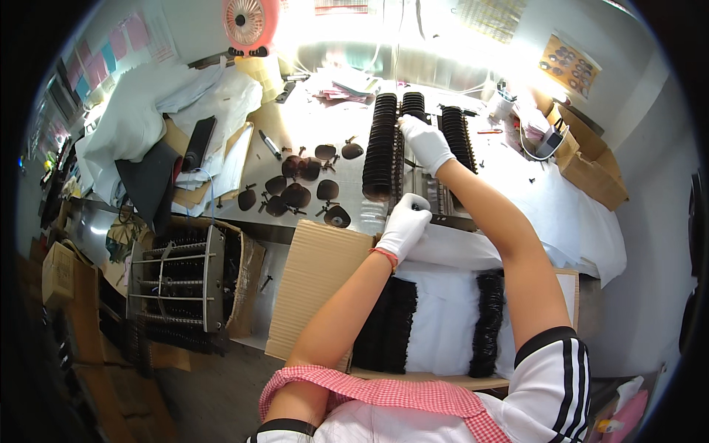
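Both my hands wear white gloves. My left hand (405,221) is closed around the near end of a metal rack (432,199) on the workbench. My right hand (425,140) reaches farther out and pinches a dark round piece in a long row of stacked dark discs (384,148) standing on that rack. Another such row (458,136) runs to the right of my right hand. Several loose dark lens-shaped pieces (299,192) with small stems lie on the bench, left of the rows.
A cardboard sheet (317,284) and a white-lined box with dark stacked pieces (395,325) sit below my arms. A carton holding a metal frame (185,277) stands at the left. White cloth and papers (148,118) are heaped at the far left, a pink fan (249,22) at the back, cardboard boxes (591,170) to the right.
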The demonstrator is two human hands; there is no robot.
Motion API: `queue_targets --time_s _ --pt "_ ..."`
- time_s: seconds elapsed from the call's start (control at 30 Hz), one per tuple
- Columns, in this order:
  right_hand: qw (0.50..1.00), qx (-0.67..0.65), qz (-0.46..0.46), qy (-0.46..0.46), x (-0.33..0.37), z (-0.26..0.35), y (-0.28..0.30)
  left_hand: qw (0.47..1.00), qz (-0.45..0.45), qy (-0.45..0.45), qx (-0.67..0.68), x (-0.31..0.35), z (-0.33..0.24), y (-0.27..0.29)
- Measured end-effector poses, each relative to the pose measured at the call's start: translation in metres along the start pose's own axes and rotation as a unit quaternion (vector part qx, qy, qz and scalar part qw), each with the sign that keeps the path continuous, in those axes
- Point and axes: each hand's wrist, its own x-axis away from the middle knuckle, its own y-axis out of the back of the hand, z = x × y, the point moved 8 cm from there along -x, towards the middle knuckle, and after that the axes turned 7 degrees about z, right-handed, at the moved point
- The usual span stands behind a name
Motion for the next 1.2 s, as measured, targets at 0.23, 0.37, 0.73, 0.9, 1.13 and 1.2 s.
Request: queue_targets --time_s 0.23,0.37,0.73,0.9,1.13,1.2 --pt "0.949 -0.305 0.062 -0.049 0.065 0.036 0.087 0.848 0.031 -0.050 0.527 0.007 -0.027 -0.016" --pt "0.951 -0.278 0.101 0.089 0.074 0.047 0.096 0.874 0.015 -0.028 0.486 0.005 -0.025 -0.014" --pt "0.793 -0.527 0.023 -0.304 -0.030 -0.118 -0.068 0.999 -0.013 -0.025 0.035 -0.001 -0.015 0.004" --pt "0.865 -0.447 0.156 -0.167 -0.047 -0.095 -0.070 0.996 -0.003 -0.016 -0.093 -0.010 -0.003 0.006" --pt "0.958 -0.274 0.007 -0.090 -0.035 -0.069 -0.056 0.994 -0.015 -0.035 -0.103 -0.011 -0.002 0.007" --pt "0.960 -0.244 0.021 -0.134 -0.032 -0.069 -0.069 0.995 -0.007 -0.004 -0.098 -0.010 0.001 0.004"
